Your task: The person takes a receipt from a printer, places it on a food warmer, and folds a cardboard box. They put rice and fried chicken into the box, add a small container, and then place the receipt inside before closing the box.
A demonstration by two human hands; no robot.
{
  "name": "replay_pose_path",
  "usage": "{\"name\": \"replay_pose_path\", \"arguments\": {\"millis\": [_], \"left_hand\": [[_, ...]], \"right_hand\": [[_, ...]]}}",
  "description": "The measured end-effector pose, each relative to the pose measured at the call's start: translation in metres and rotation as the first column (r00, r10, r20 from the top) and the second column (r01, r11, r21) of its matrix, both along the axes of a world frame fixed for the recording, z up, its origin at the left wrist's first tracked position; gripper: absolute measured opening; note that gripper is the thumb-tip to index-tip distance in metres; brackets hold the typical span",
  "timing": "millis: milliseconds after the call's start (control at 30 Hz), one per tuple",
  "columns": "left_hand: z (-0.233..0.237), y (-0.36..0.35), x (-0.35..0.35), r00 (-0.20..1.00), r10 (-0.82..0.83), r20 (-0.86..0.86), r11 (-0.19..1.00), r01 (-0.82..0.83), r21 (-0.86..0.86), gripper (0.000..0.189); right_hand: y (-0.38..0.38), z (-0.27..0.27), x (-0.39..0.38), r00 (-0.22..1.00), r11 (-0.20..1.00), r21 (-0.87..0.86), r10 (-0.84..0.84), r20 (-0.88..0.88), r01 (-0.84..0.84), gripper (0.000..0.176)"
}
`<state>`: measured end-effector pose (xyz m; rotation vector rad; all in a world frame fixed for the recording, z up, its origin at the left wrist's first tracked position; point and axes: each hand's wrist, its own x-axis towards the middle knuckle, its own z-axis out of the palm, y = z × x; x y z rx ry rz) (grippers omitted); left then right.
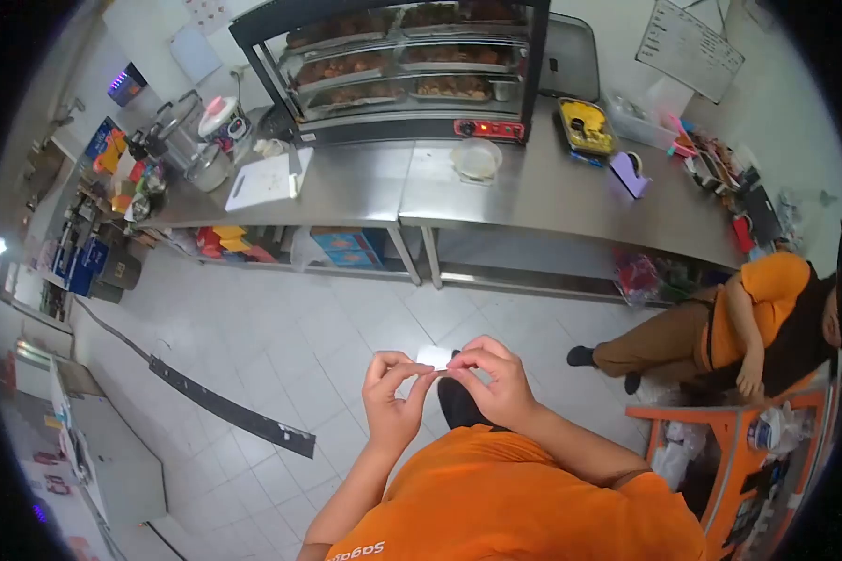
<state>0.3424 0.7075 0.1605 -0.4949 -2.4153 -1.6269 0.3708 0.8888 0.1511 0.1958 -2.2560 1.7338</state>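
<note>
My left hand (395, 393) and my right hand (498, 381) meet in front of my orange shirt, above the tiled floor. Thumb and forefinger of each hand are pinched together, with the fingertips almost touching. Between them is a small, thin whitish piece (442, 368), mostly covered by the fingers; I cannot tell what kind of thing it is. One dark shoe (458, 404) shows below my right hand.
A steel counter (355, 192) ahead carries a glass food warmer (412, 129), a white cutting board (260, 183), a round tub (477, 161) and a purple tape dispenser (631, 175). A person (767, 299) is at the right, by an orange shelf unit (725, 472). A black strip (234, 411) crosses the floor at left.
</note>
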Motion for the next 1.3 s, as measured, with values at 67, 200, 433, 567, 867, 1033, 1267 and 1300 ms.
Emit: {"name": "replay_pose_path", "arguments": {"millis": [67,200,433,567,867,1033,1267,1300], "left_hand": [[0.004,-0.004,-0.044,0.998,0.022,-0.051,0.996,-0.027,-0.09,0.012],[0.014,-0.002,-0.124,0.972,-0.158,0.175,0.987,0.149,0.062,0.02],[-0.002,0.006,-0.238,0.859,-0.235,0.455,0.934,0.07,0.35,0.016],[0.011,0.005,-0.306,0.8,-0.302,0.519,0.866,0.003,0.5,0.014],[0.041,0.004,-0.502,0.768,-0.553,0.323,0.651,0.157,0.742,0.012],[0.097,0.016,-0.621,0.743,-0.653,0.149,0.55,0.33,0.767,0.011],[0.142,0.072,-0.715,0.698,-0.712,0.078,0.429,0.344,0.835,0.009],[0.143,0.079,-0.72,0.69,-0.72,0.077,0.413,0.336,0.847,0.009]], "right_hand": [[0.0,-0.001,-0.049,0.998,1.0,0.006,0.023,-0.057,-0.023,0.008],[0.005,0.02,-0.137,0.992,0.986,-0.113,0.123,0.0,-0.122,0.007],[0.035,0.056,-0.306,0.995,0.977,-0.203,0.072,0.062,-0.058,0.015],[0.034,0.072,-0.381,1.0,0.985,-0.173,-0.005,0.005,0.005,0.019],[0.023,0.151,-0.536,0.955,0.98,0.03,-0.183,-0.232,0.196,0.013],[0.016,0.233,-0.62,0.877,0.942,0.14,-0.219,-0.428,0.304,0.012],[0.038,0.29,-0.712,0.614,0.554,0.493,-0.043,-0.788,0.671,0.007],[0.041,0.29,-0.718,0.612,0.546,0.494,-0.043,-0.789,0.676,0.007]]}}
